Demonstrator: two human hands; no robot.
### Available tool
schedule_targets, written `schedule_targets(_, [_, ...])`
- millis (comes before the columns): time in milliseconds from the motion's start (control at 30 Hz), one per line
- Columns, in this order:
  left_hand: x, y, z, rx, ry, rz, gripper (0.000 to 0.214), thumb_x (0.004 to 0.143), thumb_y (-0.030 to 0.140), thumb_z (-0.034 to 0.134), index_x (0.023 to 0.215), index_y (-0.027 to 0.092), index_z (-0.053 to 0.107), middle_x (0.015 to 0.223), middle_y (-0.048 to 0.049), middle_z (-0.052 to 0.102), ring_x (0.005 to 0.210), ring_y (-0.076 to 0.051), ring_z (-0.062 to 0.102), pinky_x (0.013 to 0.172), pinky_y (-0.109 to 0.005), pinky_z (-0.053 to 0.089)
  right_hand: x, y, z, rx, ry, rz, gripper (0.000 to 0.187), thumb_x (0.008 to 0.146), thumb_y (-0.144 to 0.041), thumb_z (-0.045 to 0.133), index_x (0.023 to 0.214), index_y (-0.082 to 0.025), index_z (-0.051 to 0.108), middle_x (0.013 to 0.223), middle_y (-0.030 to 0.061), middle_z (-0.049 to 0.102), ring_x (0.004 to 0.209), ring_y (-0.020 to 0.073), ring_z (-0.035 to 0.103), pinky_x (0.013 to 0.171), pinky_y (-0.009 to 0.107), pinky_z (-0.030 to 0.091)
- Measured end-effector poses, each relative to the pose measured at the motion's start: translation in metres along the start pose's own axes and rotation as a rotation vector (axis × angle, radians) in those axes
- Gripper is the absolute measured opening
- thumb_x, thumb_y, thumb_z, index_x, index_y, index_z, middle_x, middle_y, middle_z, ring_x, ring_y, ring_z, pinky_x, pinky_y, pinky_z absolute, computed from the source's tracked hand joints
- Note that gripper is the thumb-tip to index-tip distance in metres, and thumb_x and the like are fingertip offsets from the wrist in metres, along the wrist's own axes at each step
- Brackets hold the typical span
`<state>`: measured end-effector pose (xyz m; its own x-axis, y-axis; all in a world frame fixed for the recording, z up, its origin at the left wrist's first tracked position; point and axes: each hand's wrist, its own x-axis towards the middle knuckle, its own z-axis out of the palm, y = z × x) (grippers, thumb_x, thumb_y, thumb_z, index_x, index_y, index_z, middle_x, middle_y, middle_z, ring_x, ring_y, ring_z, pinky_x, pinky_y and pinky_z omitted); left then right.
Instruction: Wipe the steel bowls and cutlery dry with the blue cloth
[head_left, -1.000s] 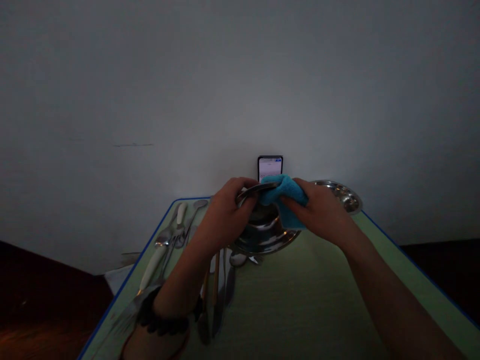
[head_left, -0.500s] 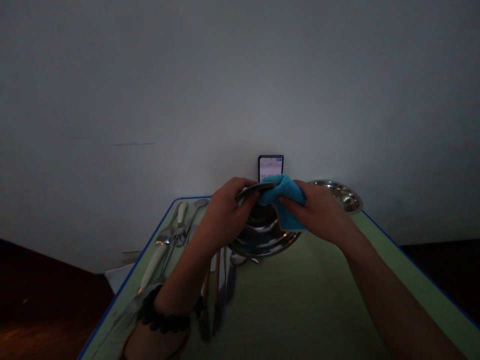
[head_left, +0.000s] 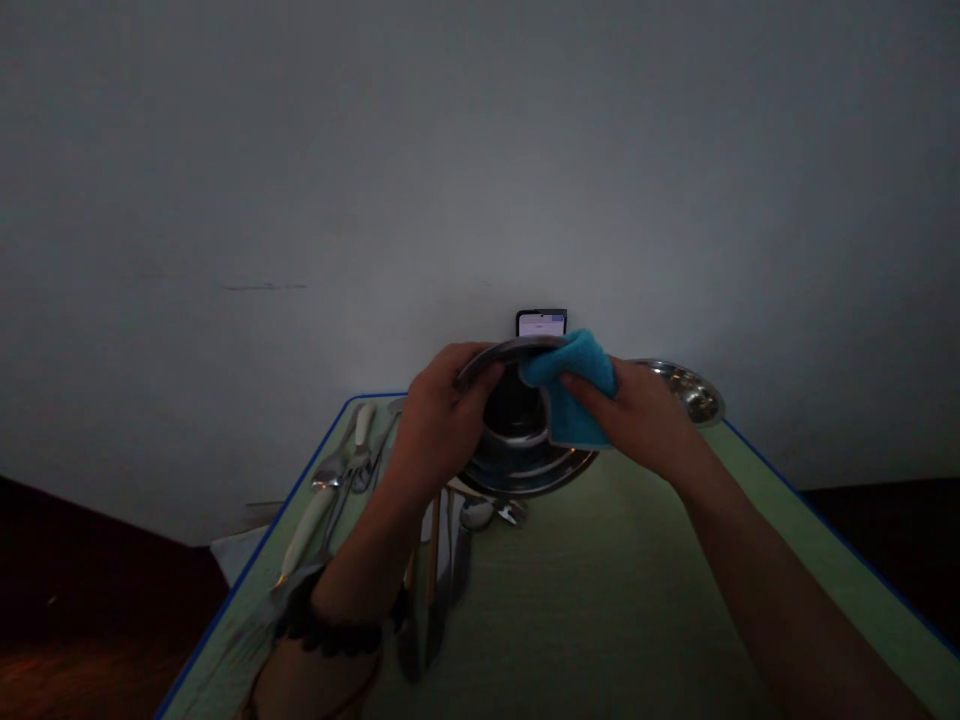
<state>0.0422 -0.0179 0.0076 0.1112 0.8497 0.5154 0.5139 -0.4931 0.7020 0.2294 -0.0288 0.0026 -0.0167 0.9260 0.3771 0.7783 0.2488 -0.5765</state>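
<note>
My left hand (head_left: 442, 420) grips the rim of a shiny metal plate (head_left: 517, 472) at its left side, thumb on the near face. The plate is raised over the table and tilted, its inner face partly in shadow. In my right hand (head_left: 637, 410) a blue cloth (head_left: 581, 400) is pinched and folded over the plate's upper right rim, one end hanging down across the plate. The fingers behind the cloth and the plate are hidden.
A second metal plate (head_left: 694, 395) stands at the table's back right. A phone (head_left: 541, 324) leans upright against the wall. Forks, spoons and knives lie on the green table (head_left: 600, 600) at left, among them a white-handled fork (head_left: 363, 430) and a spoon (head_left: 475, 514).
The plate has risen slightly and its upper rim shows wider. The cloth and both hands have shifted up a little with it, and the plate now covers more of the phone.
</note>
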Motion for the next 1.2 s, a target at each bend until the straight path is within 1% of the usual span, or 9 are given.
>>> schedule_targets(133, [0.001,0.000,0.003,-0.118,0.121,-0.039,0.020,0.082,0.024,0.051,0.097,0.018,0.064,0.094,-0.0029,0.066,0.084,-0.016,0.059,0.078,-0.030,0.046,0.002,0.003,0.004,0.121,-0.024,0.077,0.038,0.082,-0.047,0.044,0.072,-0.016,0.064,0.064,0.0031,0.062,0.056,0.0148,0.055,0.050,0.025,0.035])
schedule_targets(233, [0.001,-0.002,0.005,-0.237,0.215,-0.062,0.019,0.081,0.025,0.053,0.096,0.019,0.063,0.087,-0.0009,0.065,0.079,-0.014,0.059,0.073,-0.026,0.046,0.001,0.003,0.008,0.291,-0.038,0.193,0.041,0.078,-0.052,0.048,0.066,-0.016,0.062,0.061,0.0032,0.061,0.053,0.0144,0.055,0.048,0.024,0.037])
schedule_targets(367, [0.002,-0.005,0.004,-0.349,0.277,-0.104,0.018,0.080,0.029,0.056,0.094,0.020,0.063,0.075,0.0018,0.062,0.066,-0.011,0.056,0.061,-0.022,0.044,0.000,0.002,0.018,0.769,-0.180,0.373,0.030,0.074,-0.045,0.058,0.080,-0.016,0.065,0.080,0.0061,0.069,0.066,0.0161,0.063,0.060,0.027,0.049])
schedule_targets(433, [0.002,-0.005,0.003,-0.364,0.282,-0.101,0.018,0.080,0.030,0.056,0.094,0.021,0.062,0.075,0.0023,0.061,0.066,-0.011,0.055,0.061,-0.022,0.044,-0.001,0.003,0.022,0.851,-0.200,0.382,0.026,0.073,-0.039,0.061,0.086,-0.017,0.065,0.089,0.0067,0.070,0.074,0.0172,0.065,0.068,0.028,0.051])
schedule_targets(633, [0.003,-0.002,0.001,-0.215,0.213,-0.099,0.019,0.081,0.028,0.053,0.096,0.020,0.060,0.076,0.0017,0.061,0.070,-0.012,0.056,0.064,-0.023,0.045,-0.002,0.007,0.014,0.578,-0.111,0.255,0.021,0.075,-0.034,0.058,0.084,-0.017,0.067,0.082,0.0069,0.071,0.073,0.0199,0.066,0.065,0.031,0.052])
schedule_targets(733, [0.003,-0.001,-0.001,-0.107,0.112,-0.065,0.020,0.079,0.023,0.053,0.097,0.020,0.060,0.080,0.0004,0.063,0.072,-0.014,0.057,0.066,-0.025,0.046,-0.001,0.007,0.005,0.379,-0.073,0.132,0.021,0.075,-0.031,0.056,0.083,-0.016,0.068,0.077,0.0055,0.070,0.070,0.0204,0.065,0.060,0.030,0.050])
schedule_targets(867, [0.001,-0.001,0.000,-0.006,-0.015,-0.104,0.022,0.077,0.019,0.053,0.097,0.018,0.061,0.079,-0.0025,0.065,0.069,-0.015,0.059,0.063,-0.027,0.046,0.000,0.004,-0.002,0.152,-0.042,-0.003,0.020,0.077,-0.027,0.052,0.083,-0.018,0.069,0.072,0.0038,0.069,0.064,0.0189,0.063,0.055,0.027,0.046])
schedule_targets(1100, [-0.002,-0.004,0.005,-0.034,-0.141,-0.105,0.020,0.077,0.019,0.052,0.096,0.017,0.059,0.093,-0.0077,0.067,0.080,-0.018,0.063,0.067,-0.030,0.049,-0.002,-0.003,-0.002,0.025,-0.050,-0.118,0.028,0.076,-0.019,0.050,0.099,-0.021,0.066,0.079,0.0043,0.070,0.066,0.0181,0.062,0.058,0.027,0.042])
schedule_targets(1200, [-0.002,-0.006,0.006,-0.023,-0.130,-0.080,0.020,0.077,0.018,0.053,0.097,0.018,0.059,0.098,-0.0084,0.066,0.086,-0.019,0.062,0.072,-0.033,0.049,-0.002,-0.003,0.001,0.019,-0.036,-0.132,0.027,0.078,-0.021,0.050,0.100,-0.020,0.065,0.079,0.0050,0.069,0.065,0.0180,0.061,0.058,0.028,0.041])
